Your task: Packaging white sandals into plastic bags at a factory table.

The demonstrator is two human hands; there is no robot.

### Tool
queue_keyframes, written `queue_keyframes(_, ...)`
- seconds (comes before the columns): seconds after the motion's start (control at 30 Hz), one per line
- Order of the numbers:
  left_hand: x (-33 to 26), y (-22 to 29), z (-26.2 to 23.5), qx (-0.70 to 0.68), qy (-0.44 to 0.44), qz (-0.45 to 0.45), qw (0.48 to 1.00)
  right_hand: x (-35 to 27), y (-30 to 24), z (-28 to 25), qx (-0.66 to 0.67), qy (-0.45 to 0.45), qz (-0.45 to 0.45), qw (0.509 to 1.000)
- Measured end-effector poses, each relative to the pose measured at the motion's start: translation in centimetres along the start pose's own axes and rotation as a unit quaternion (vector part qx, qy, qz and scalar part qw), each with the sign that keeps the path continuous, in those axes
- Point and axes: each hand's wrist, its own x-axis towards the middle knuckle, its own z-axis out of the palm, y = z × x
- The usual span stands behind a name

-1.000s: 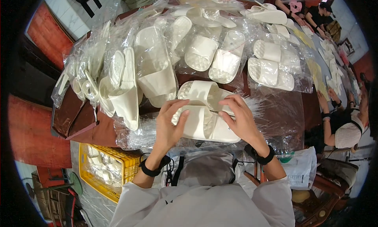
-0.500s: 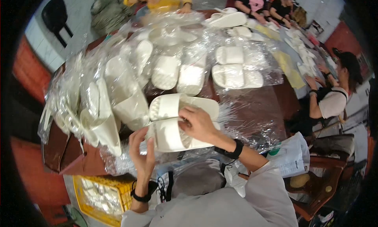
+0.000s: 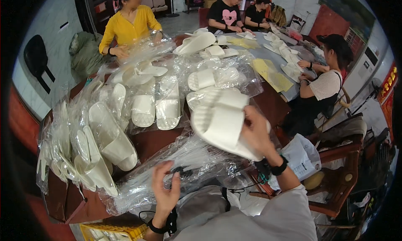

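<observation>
My right hand (image 3: 256,130) is closed round a pair of white slide slippers (image 3: 217,123), tilted and held up toward the right of the table. The nearer slipper partly covers the other, so the grip on the farther one is hidden. With its fingers apart and nothing in them, my left hand (image 3: 164,190) hovers near a flat stack of clear plastic bags (image 3: 167,163). Bagged white slippers (image 3: 113,136) lie to the left of the stack. Beyond it are another bagged pair (image 3: 168,109) and one more (image 3: 205,79) behind the held slippers.
Loose white slippers (image 3: 194,43) are heaped at the table's far side. Yellow sheets (image 3: 272,75) lie on a grey tabletop at right, where several people work. Across from me stands a person in yellow (image 3: 127,27). A yellow crate (image 3: 113,232) and a wooden chair (image 3: 341,178) flank me.
My right hand has lifted the slippers off the bag stack and carried them right. My left hand has come away from them. The view has tilted up, showing more of the room.
</observation>
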Motion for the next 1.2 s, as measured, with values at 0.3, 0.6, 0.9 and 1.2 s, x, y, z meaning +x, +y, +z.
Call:
queue_keyframes(0.3,0.8,0.8,5.3,0.042,-0.215,0.08,0.972,1.6,16.5,-12.3,-0.358,0.156,0.113,0.914)
queue_keyframes(0.6,-1.5,-4.3,10.4,0.172,-0.362,0.191,0.896,7.5,22.8,-9.3,-0.403,0.16,0.084,0.897)
queue_keyframes(0.9,-1.7,-4.0,10.8,0.21,-0.364,0.208,0.883,11.4,29.9,-9.4,-0.349,0.178,0.085,0.916)
queue_keyframes(1.2,1.3,-1.8,8.5,0.102,-0.465,0.123,0.871,8.5,24.8,-7.0,-0.311,0.163,0.034,0.936)
